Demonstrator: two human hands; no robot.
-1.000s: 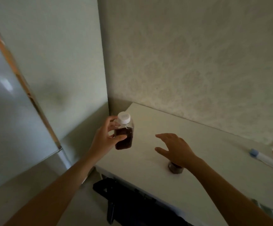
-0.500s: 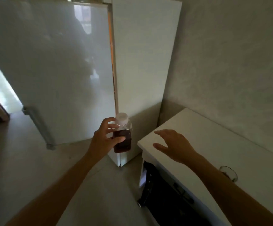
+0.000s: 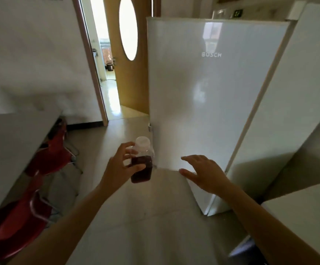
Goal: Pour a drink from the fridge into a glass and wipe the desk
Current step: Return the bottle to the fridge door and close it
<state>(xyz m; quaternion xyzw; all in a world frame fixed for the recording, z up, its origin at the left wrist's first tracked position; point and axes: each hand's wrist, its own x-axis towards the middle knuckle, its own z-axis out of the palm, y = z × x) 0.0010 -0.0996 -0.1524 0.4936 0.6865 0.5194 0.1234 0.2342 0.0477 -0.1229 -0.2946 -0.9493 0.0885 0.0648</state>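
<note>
Dim, blurred; bright doorway (image 3: 105, 60) glare

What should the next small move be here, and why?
Probably push the fridge door shut with the right hand. The door stands swung open, the right hand is spread and empty right at its lower edge, and the left hand already has its grip on the capped bottle of dark drink, so nothing more seems needed from the fridge.

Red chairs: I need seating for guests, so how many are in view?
2, both under the grey table at left: one chair farther off, one chair nearer. More may be hidden.
</note>
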